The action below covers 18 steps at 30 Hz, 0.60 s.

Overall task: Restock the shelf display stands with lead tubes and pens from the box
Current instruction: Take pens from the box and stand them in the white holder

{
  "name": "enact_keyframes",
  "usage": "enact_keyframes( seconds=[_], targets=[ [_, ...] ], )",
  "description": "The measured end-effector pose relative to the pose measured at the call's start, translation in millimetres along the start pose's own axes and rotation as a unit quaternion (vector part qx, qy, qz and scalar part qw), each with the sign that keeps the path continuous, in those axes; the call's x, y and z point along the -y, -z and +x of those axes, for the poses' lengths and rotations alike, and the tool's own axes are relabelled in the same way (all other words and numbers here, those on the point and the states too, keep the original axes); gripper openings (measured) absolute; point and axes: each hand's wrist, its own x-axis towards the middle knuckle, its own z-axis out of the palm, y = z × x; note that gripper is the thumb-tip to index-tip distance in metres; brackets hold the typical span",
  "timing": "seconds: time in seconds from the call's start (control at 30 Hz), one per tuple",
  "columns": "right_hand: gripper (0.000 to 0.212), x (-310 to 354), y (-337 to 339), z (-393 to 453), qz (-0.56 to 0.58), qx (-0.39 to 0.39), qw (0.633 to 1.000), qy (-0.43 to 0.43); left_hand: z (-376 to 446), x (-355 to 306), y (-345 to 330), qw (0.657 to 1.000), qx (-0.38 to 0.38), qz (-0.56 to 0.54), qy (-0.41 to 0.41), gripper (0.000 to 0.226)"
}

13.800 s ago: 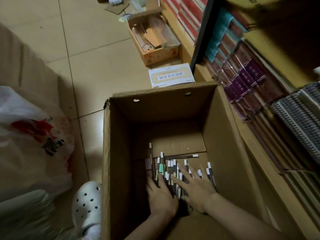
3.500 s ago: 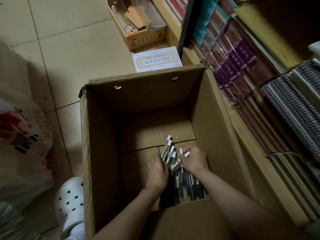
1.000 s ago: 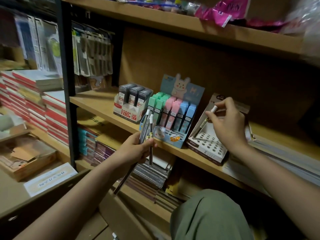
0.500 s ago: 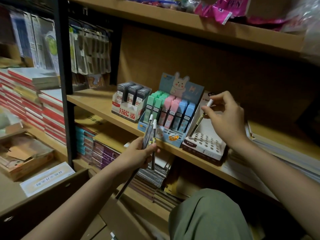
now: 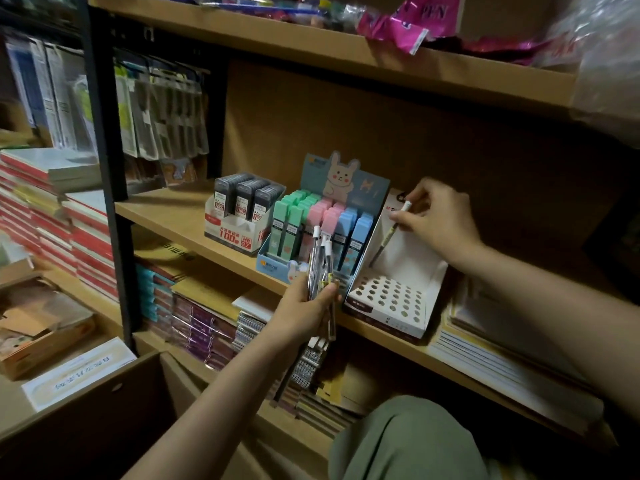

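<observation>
My left hand grips a bunch of pens with white caps, held upright in front of the shelf edge. My right hand pinches a single pen near its white cap, its tip slanting down over the white pen stand, whose base is full of round holes. To the left of that stand is the pastel lead tube stand with a rabbit card, holding green, pink and blue tubes. Further left is a stand of black lead tubes. The cardboard box shows at the lower left.
The wooden shelf board carries the stands; the board above hangs low over them. Notebook stacks fill the shelf below. A black metal post stands at the left, with red book stacks beyond. My knee is at the bottom.
My right hand has lifted the single pen slightly higher over the white stand. My left hand with the pen bunch has stayed near the shelf edge.
</observation>
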Motion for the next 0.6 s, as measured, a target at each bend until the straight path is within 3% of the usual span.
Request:
enact_keyframes(
  seconds=[0.23, 0.6],
  targets=[
    [0.024, -6, -7, 7, 0.01, 0.021, 0.999, 0.037, 9, 8, -19, 0.999, -0.026, 0.03, -0.002, 0.014],
    [0.022, -14, 2, 17, 0.008, 0.064, 0.998, 0.018, 17, 11, -26, 0.996, -0.066, 0.057, -0.021, 0.017]
  ],
)
